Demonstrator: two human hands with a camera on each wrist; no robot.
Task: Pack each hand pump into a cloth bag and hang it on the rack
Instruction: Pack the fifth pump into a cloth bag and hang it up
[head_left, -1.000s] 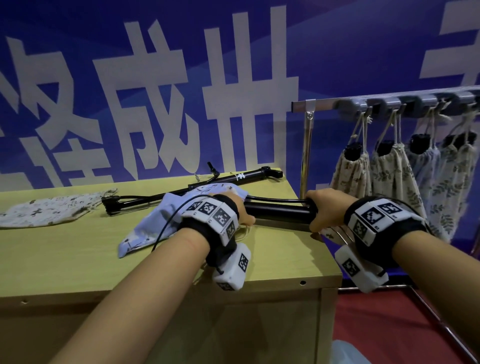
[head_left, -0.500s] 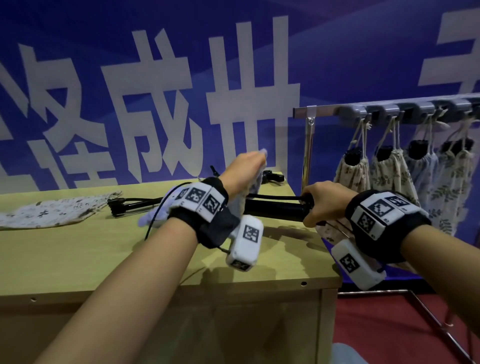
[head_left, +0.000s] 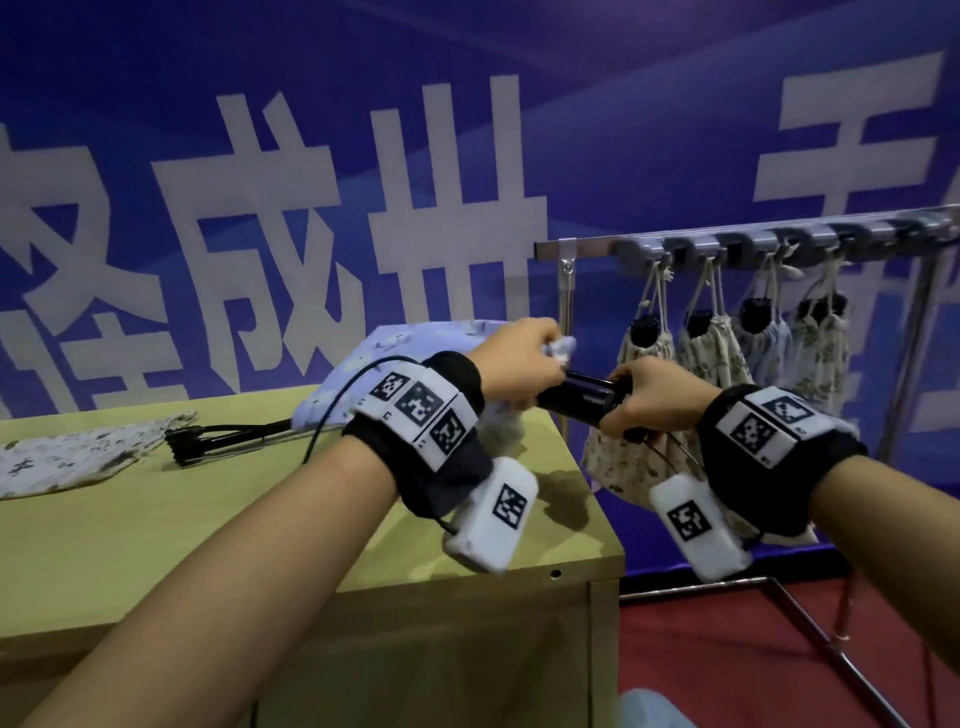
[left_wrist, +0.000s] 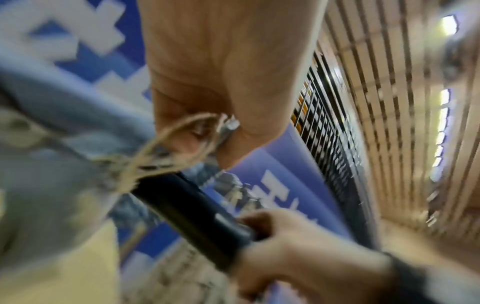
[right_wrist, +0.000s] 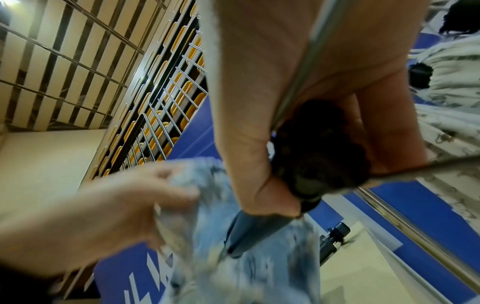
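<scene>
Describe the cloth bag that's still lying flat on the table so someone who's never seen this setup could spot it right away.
Start at the yellow-green table in front of the blue wall banner and go to its far left edge. The flat cloth bag lies there, left of the spare black hand pump. Unlike the bags on the rack or the blue bag being held, it is pale with dark specks, empty and untouched.

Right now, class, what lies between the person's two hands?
In the head view, a bare stretch of the black pump barrel spans from the left hand to the right hand.
</scene>
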